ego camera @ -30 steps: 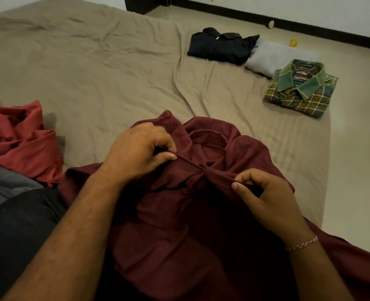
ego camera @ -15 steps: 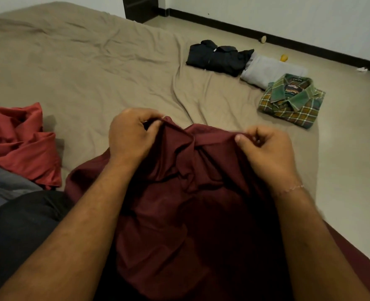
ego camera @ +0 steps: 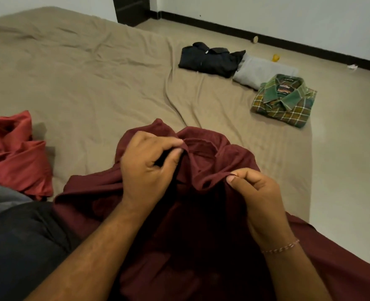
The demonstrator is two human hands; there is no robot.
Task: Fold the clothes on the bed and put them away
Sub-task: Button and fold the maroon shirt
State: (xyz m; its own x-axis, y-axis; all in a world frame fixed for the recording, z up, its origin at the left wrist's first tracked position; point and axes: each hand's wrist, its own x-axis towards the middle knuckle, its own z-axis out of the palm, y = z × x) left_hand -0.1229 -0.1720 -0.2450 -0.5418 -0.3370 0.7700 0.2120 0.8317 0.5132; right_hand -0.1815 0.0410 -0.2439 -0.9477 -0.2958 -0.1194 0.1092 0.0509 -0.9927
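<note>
The left hand (ego camera: 149, 168) pinches the maroon shirt (ego camera: 201, 224) by its collar, and the right hand (ego camera: 255, 192) pinches a collar fold nearby. The shirt lies rumpled on the bed (ego camera: 82, 83). Farther off, a plaid shirt (ego camera: 286, 101) lies folded.

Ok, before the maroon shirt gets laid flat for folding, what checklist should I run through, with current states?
1. Left hand pinches maroon shirt at the collar: ok.
2. Right hand pinches the shirt's edge: ok.
3. Shirt spread flat: not ok, bunched.
4. Bare bed sheet ahead for laying out: ok.
5. Folded plaid shirt, grey garment and black garment out of the way: ok.
6. Buttons fastened: cannot tell.
</note>
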